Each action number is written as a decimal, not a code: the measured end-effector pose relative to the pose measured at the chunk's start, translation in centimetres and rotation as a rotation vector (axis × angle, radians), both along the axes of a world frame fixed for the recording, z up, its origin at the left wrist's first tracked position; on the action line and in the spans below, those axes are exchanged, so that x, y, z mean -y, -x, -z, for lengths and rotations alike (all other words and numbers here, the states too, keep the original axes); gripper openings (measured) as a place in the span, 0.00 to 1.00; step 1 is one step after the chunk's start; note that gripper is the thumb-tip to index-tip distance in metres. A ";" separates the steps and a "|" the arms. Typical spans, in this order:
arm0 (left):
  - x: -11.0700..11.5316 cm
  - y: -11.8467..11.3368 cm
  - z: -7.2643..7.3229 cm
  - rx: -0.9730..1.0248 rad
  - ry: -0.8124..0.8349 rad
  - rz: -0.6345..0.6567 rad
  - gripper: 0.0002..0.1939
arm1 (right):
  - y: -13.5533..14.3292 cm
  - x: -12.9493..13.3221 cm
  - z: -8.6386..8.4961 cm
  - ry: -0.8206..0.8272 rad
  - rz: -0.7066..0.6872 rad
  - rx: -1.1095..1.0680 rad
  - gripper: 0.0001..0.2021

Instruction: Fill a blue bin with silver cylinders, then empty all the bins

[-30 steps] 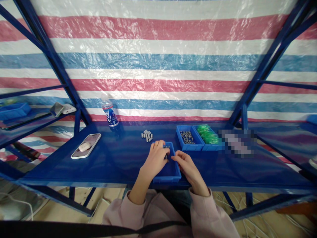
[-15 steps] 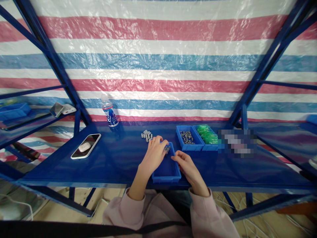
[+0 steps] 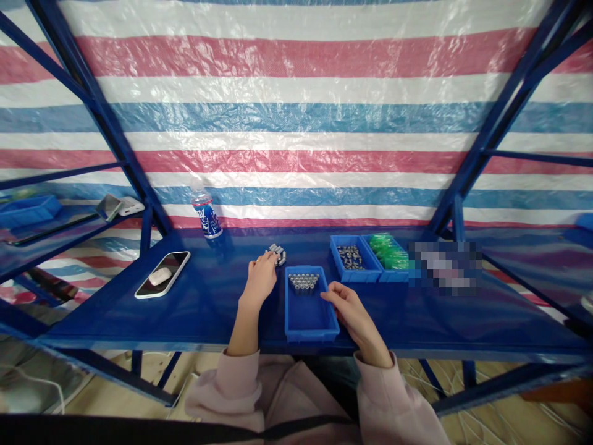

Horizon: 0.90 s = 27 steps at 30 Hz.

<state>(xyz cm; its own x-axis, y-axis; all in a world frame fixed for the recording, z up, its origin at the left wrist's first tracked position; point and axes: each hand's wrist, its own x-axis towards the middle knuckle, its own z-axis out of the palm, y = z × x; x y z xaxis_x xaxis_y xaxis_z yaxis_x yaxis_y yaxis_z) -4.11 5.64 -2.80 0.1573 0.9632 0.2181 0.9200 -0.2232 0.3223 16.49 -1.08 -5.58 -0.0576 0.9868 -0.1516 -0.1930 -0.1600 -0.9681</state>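
My left hand (image 3: 263,276) reaches over the table to a small pile of short silver metal cylinders (image 3: 280,254). Its fingers are stretched out and the fingertips are at the pile's near left side, partly hiding it. In front of me stands a blue plastic bin (image 3: 309,314). Several metal cylinders (image 3: 304,282) stand upright in rows at its far end. At the bin's right wall, my right hand (image 3: 346,304) pinches the rim between thumb and fingers.
Behind to the right are a blue bin of small metal parts (image 3: 351,256) and a bin of green plastic-wrapped items (image 3: 388,252). A bottle (image 3: 207,213) stands at the back left. A phone (image 3: 173,272) with a white case (image 3: 160,276) on it lies left.
My left hand has left the blue bin and moved left to the loose cylinders, uncovering the rows inside. My right hand stays at the bin's rim.
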 end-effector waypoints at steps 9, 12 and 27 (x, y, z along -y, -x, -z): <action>-0.2 -0.1 1.2 -0.042 0.116 0.015 0.24 | 0.3 0.1 0.0 -0.070 0.040 0.005 0.17; -0.1 -0.1 1.0 -0.044 0.120 0.023 0.23 | 0.2 0.0 0.0 -0.061 0.036 0.002 0.17; -0.2 -0.4 0.8 -0.067 0.119 0.015 0.26 | 0.0 -0.3 0.4 -0.043 -0.005 -0.036 0.16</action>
